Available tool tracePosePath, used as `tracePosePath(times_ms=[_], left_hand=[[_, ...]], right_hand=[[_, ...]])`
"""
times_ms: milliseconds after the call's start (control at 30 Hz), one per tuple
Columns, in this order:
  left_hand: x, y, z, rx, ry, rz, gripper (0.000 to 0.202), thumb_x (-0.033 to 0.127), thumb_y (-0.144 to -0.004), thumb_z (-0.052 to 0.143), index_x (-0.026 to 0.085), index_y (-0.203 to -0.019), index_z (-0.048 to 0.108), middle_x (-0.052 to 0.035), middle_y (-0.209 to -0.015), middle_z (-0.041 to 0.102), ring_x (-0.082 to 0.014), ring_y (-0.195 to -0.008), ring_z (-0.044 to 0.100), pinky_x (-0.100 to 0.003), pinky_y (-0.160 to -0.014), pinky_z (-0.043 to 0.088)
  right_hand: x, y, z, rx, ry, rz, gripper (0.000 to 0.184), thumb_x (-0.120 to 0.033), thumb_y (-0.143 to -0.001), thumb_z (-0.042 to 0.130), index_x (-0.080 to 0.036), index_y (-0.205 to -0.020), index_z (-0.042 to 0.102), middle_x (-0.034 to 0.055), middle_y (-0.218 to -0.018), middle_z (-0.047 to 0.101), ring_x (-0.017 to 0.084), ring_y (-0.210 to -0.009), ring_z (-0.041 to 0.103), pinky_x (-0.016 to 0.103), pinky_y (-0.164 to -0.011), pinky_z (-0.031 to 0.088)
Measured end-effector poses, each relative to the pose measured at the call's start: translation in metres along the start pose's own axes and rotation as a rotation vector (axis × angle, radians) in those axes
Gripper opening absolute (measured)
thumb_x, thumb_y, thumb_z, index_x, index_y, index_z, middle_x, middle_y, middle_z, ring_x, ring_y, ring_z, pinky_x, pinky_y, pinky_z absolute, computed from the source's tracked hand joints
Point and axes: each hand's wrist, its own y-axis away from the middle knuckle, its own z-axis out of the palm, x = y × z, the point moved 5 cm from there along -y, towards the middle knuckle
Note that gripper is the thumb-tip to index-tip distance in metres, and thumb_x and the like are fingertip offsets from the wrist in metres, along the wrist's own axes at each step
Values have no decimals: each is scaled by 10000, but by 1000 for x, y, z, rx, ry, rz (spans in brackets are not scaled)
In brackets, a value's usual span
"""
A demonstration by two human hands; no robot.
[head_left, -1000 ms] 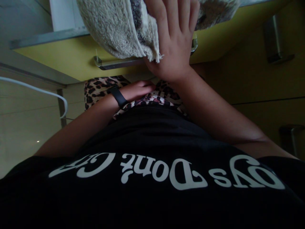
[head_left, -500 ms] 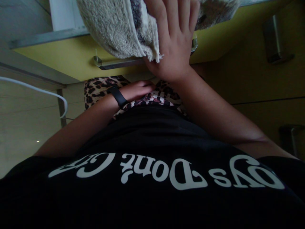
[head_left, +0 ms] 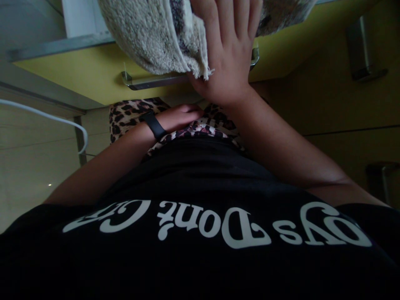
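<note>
A light grey-beige terry towel [head_left: 143,37] with a dark patterned stripe and a frayed corner hangs over the front edge of a yellow drawer unit. My right hand [head_left: 228,54] grips the towel from above, its back towards me; the fingertips lie beyond the upper frame edge. Lower down, my left hand [head_left: 183,116] rests on my leopard-print trousers [head_left: 133,118] at the lap, fingers lying loosely to the right and partly in shade. It holds nothing that I can see. A black wristband [head_left: 154,126] sits on that wrist.
Behind the towel runs a metal drawer handle [head_left: 156,81] on the yellow drawer front [head_left: 81,68]. A white box-like object [head_left: 81,18] stands on the counter edge. A white cable [head_left: 59,121] curves at left. More cabinet handles [head_left: 364,50] stick out at right.
Both hands keep their places, the right one still on the towel. The view has shifted very slightly, with the counter edge and towel a touch higher.
</note>
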Motion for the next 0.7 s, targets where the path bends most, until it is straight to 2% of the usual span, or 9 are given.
tracePosePath(times_ms=[200, 367, 533, 700], left_hand=[[4, 2, 1, -21, -18, -34, 522, 495, -1041, 535, 112, -1307, 769, -124, -1362, 755, -333, -1344, 650, -442, -1281, 431], [4, 2, 0, -19, -48, -3, 509, 519, -1047, 528, 147, -1280, 786, -92, -1281, 777, -315, -1305, 658, -422, -1256, 452], [3, 1, 0, -19, -30, 2, 497, 505, -1056, 528, 142, -1293, 772, -99, -1327, 765, -317, -1329, 651, -418, -1246, 463], [3, 1, 0, -20, -14, 7, 506, 513, -1040, 532, 133, -1277, 769, -120, -1333, 768, -333, -1319, 668, -433, -1254, 459]], right_hand=[[1, 0, 1, 3, -6, 18, 786, -521, -1004, 111, -253, -1670, 432, -1, -1716, 476, 262, -1647, 466, 513, -1395, 337], [3, 0, 2, 3, -7, 23, 839, -540, -986, 79, -203, -1660, 448, 13, -1705, 482, 282, -1640, 469, 511, -1392, 336], [3, 0, 2, 4, -3, 17, 880, -412, -941, -8, -200, -1666, 443, -9, -1710, 468, 273, -1644, 464, 512, -1390, 331], [3, 1, 4, -4, -1, 18, 834, -448, -956, 75, -212, -1672, 432, -2, -1721, 459, 281, -1655, 447, 508, -1405, 309]])
